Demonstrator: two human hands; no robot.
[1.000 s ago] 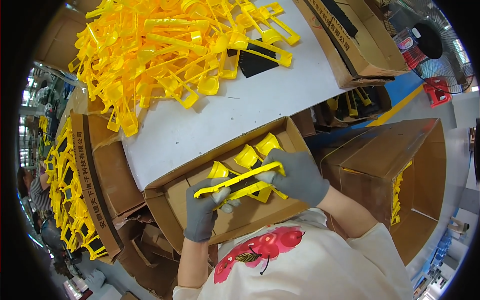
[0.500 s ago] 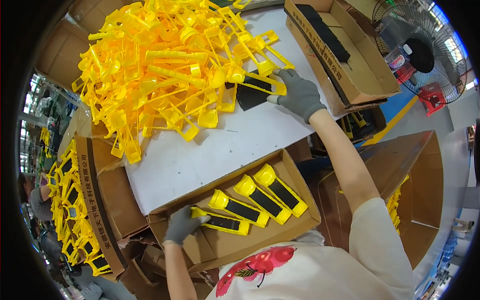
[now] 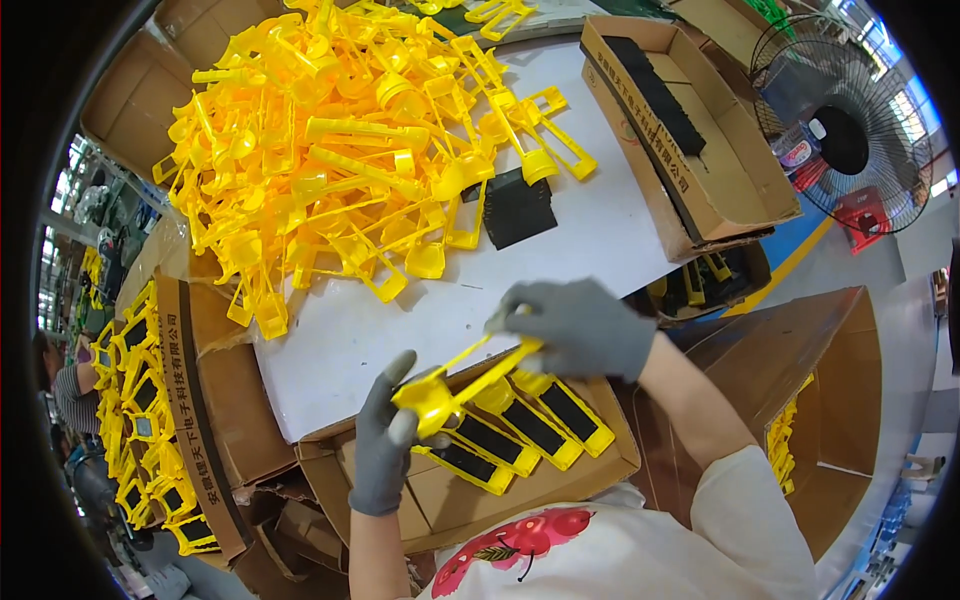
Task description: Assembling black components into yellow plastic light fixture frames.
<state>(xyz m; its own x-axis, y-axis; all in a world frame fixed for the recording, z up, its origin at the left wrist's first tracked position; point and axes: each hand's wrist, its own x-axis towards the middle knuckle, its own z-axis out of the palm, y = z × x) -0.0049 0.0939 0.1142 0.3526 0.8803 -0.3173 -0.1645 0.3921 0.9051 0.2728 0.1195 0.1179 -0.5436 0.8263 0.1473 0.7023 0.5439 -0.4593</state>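
A yellow plastic frame (image 3: 428,402) with a scooped end and two long rails is held above the near edge of the white table. My left hand (image 3: 388,440), in a grey glove, grips its scooped end between thumb and fingers. My right hand (image 3: 575,325), also gloved, pinches the far end of the rails. The gap between the rails has no black piece in it. Below, a shallow cardboard box (image 3: 470,512) holds several yellow frames with black inserts (image 3: 530,428), lying side by side and partly covered by the held frame and my right hand.
A large heap of yellow frames (image 3: 310,170) covers the table's left and back. Beside it lie flat black pieces (image 3: 518,210). An open carton (image 3: 735,150) with a black strip stands back right, near a fan (image 3: 840,140). Another carton (image 3: 180,400), at left, holds filled frames.
My right hand has brought a yellow frame from the heap toward me. My left hand has let go of a filled frame in the box, risen, and taken hold of the new one.
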